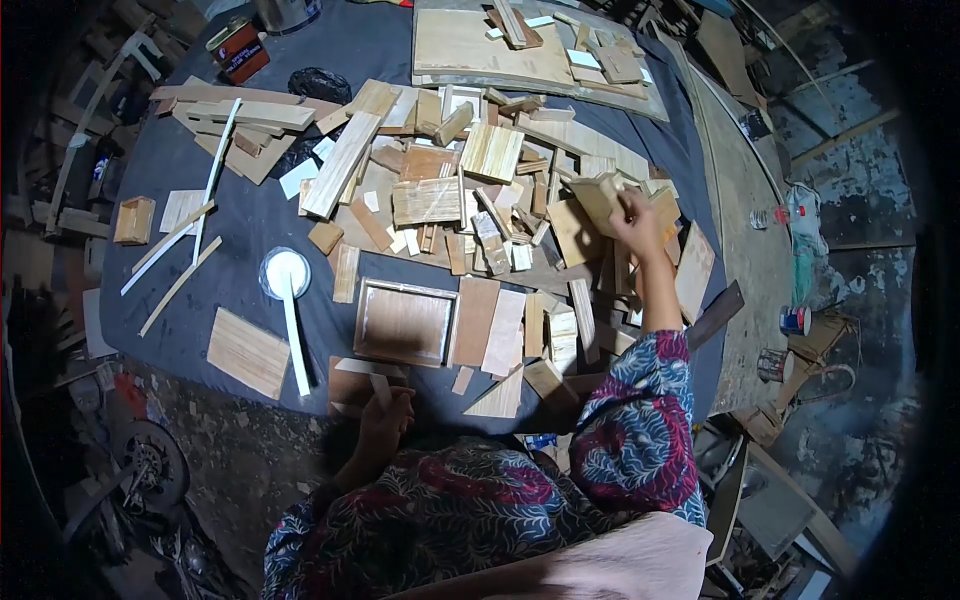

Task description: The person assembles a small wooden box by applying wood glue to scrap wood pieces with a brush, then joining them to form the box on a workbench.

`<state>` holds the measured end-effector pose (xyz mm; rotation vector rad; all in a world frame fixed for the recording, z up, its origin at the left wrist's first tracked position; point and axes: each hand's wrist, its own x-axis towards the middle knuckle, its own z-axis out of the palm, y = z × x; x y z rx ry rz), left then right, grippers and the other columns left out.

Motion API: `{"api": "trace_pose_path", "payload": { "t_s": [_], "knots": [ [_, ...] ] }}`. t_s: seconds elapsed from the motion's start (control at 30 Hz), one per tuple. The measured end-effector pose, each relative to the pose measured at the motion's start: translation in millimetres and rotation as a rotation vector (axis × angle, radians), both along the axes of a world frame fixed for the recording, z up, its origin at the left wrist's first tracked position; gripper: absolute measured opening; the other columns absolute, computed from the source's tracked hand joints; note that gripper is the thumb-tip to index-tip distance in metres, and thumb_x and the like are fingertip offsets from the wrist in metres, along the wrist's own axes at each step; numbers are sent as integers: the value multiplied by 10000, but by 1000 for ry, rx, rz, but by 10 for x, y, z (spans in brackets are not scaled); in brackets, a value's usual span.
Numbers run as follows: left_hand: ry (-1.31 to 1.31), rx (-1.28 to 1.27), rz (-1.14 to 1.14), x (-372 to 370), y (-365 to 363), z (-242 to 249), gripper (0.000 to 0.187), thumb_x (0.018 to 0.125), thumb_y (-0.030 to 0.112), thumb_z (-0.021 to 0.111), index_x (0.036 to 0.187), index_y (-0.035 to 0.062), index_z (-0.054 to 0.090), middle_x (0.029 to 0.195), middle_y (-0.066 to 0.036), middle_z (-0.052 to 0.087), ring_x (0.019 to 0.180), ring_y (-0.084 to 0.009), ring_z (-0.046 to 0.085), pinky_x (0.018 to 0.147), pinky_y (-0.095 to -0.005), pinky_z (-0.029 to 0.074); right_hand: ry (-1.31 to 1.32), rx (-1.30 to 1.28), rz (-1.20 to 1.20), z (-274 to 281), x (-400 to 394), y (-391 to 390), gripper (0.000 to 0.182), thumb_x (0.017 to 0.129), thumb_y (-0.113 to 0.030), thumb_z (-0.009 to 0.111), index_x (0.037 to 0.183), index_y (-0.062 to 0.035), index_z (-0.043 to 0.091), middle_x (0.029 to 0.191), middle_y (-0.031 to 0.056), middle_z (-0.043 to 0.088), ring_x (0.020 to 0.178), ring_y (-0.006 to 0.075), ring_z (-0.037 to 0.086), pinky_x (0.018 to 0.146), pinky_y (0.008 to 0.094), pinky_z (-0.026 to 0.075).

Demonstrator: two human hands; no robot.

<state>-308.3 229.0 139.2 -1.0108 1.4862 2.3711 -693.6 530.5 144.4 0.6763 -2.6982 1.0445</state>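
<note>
My right hand (pixel 638 222) reaches to the right side of a heap of wood offcuts and pinches the edge of a flat wooden board (pixel 594 200), which is tilted up over the pile. Near the table's front edge, my left hand (pixel 384 422) is closed around a small pale strip of wood (pixel 382 390). Behind that strip lies a brown wooden panel (pixel 350 380), partly shadowed. Just beyond my left hand rests a shallow wooden frame (pixel 404 322) with a raised rim. Beside the frame are a brown board (pixel 475 320) and a paler board (pixel 504 332).
A tub of white paste (pixel 284 272) stands at the left with a white stick (pixel 296 340) across it. A light board (pixel 248 352) lies near the front left. Farther back are a red-brown can (pixel 238 52) and a large plywood sheet (pixel 455 62) bearing offcuts.
</note>
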Motion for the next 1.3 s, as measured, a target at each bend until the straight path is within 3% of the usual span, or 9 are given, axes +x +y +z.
{"api": "trace_pose_path", "payload": {
  "t_s": [0.03, 0.13, 0.33, 0.43, 0.53, 0.63, 0.73, 1.0, 1.3],
  "knots": [
    [-1, 5, -1, 13, 10, -13, 166, 864, 152, 497, 942, 9, 525, 674, -1, 487, 534, -46, 423, 505, -183, 373, -74, -13, -85, 46, -54, 67, 358, 675, -163, 582, 983, 18, 574, 917, 135, 603, 804, 185, 581, 677, 288, 456],
    [25, -1, -14, 43, 11, -43, 165, 865, 152, 495, 938, 9, 529, 675, -2, 488, 528, -46, 420, 495, -181, 368, -310, -161, -231, -26, -236, 272, 326, 689, -173, 587, 942, 32, 593, 765, 62, 609, 681, 119, 551, 604, 254, 437],
    [0, -57, -10, 47, 23, 42, 160, 865, 156, 497, 929, 15, 535, 676, -1, 492, 523, -49, 424, 488, -181, 367, -392, -340, -357, -262, -340, 111, 339, 743, -201, 634, 997, 17, 576, 841, 86, 606, 710, 123, 557, 607, 254, 438],
    [-2, -40, 8, 74, 26, 31, 154, 864, 155, 497, 924, 19, 537, 673, 1, 489, 523, -48, 424, 495, -183, 374, 232, -145, -315, -376, -347, -53, 415, 721, -186, 625, 1076, -3, 511, 1055, 206, 529, 912, 329, 520, 745, 367, 426],
    [31, -6, 28, 108, 14, -31, 150, 864, 151, 498, 920, 17, 537, 672, 2, 488, 517, -47, 422, 504, -186, 381, 465, 340, -252, -34, 110, -305, 285, 687, -114, 603, 947, -17, 542, 919, 178, 538, 831, 348, 512, 728, 412, 419],
    [91, 24, 56, 136, 10, -54, 147, 863, 146, 498, 917, 15, 537, 671, 3, 487, 514, -45, 419, 514, -191, 387, 64, 650, 43, -243, 476, -394, 48, 653, -44, 571, 698, -43, 553, 820, 130, 544, 807, 313, 510, 697, 393, 435],
    [32, 19, 65, 139, 35, -40, 144, 863, 142, 495, 916, 14, 537, 672, 4, 486, 513, -44, 416, 517, -195, 389, 231, 996, 142, -488, 651, -390, 66, 689, -122, 543, 741, -85, 557, 843, 81, 559, 836, 248, 525, 682, 350, 420],
    [45, -39, -8, 163, 50, 19, 148, 866, 141, 486, 922, 14, 536, 666, 0, 487, 512, -44, 420, 525, -198, 396, 247, 740, 395, -332, 458, -176, 96, 683, -150, 583, 731, -77, 542, 740, 77, 567, 740, 238, 549, 656, 351, 417],
    [22, -14, 16, 261, 68, -11, 150, 861, 142, 494, 927, 13, 529, 669, -2, 486, 517, -45, 422, 521, -191, 391, 306, 268, 48, -134, 424, -83, 175, 707, -109, 604, 855, -20, 573, 738, 141, 572, 711, 312, 555, 660, 377, 456]
  ]
}}
